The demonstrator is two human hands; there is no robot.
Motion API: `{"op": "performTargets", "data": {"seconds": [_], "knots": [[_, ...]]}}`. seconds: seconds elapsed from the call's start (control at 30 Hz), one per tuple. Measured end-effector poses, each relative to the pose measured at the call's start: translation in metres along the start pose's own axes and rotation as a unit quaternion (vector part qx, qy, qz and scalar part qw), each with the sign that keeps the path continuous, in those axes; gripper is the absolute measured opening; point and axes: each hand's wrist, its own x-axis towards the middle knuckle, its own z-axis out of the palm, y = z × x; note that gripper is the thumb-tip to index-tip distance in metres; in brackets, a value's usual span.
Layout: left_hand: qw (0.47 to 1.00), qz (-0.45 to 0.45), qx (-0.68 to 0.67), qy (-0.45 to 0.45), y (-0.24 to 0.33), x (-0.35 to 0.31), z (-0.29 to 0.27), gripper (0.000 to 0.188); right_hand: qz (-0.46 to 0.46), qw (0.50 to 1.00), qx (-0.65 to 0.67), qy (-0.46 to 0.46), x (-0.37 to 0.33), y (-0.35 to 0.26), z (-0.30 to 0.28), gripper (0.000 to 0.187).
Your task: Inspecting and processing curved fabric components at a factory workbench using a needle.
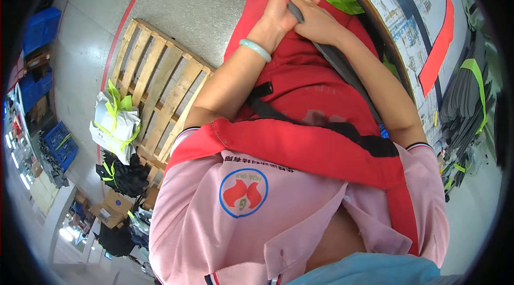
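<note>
Near the upper middle of the frame a long, flat dark grey strap (pixel 342 68) runs diagonally from between the hands down toward the lower right, lying over a red fabric apron (pixel 305 87) that covers the person's front. Both hands meet at the strap's upper end, so neither is clearly nearer. The left hand (pixel 281 9), with a pale green bangle (pixel 255 50) on its wrist, has its fingers curled closed around the strap. The right hand (pixel 319 21) lies just beside it, touching, fingers folded down over the same strap. A curved brown-edged surface (pixel 375 14) sits upper right of them.
</note>
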Motion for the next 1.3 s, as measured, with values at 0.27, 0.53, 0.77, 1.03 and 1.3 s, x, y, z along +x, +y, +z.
{"op": "performTargets", "data": {"seconds": [0.27, 0.53, 0.77, 1.03, 1.3], "knots": [[0.996, 0.068, -0.037, 0.047, -0.002, 0.013, -0.005, 0.013, 0.046, 0.997, -0.033, -0.057, 0.01, -0.011, -0.008, 0.03], [0.997, 0.048, -0.053, -0.001, -0.001, -0.008, -0.001, 0.016, -0.029, 0.993, -0.015, 0.113, -0.048, -0.006, 0.017, 0.053], [0.995, -0.008, -0.088, -0.042, 0.001, 0.007, -0.012, 0.025, -0.018, 1.0, -0.008, 0.024, -0.008, 0.004, 0.009, 0.056], [0.996, 0.076, -0.043, 0.003, 0.001, 0.012, -0.003, 0.012, 0.04, 0.998, -0.04, -0.029, 0.009, -0.01, -0.005, 0.029], [0.996, 0.071, -0.041, -0.02, 0.001, -0.003, -0.005, 0.015, 0.008, 0.998, -0.029, 0.048, -0.036, -0.015, 0.008, 0.062]]}}
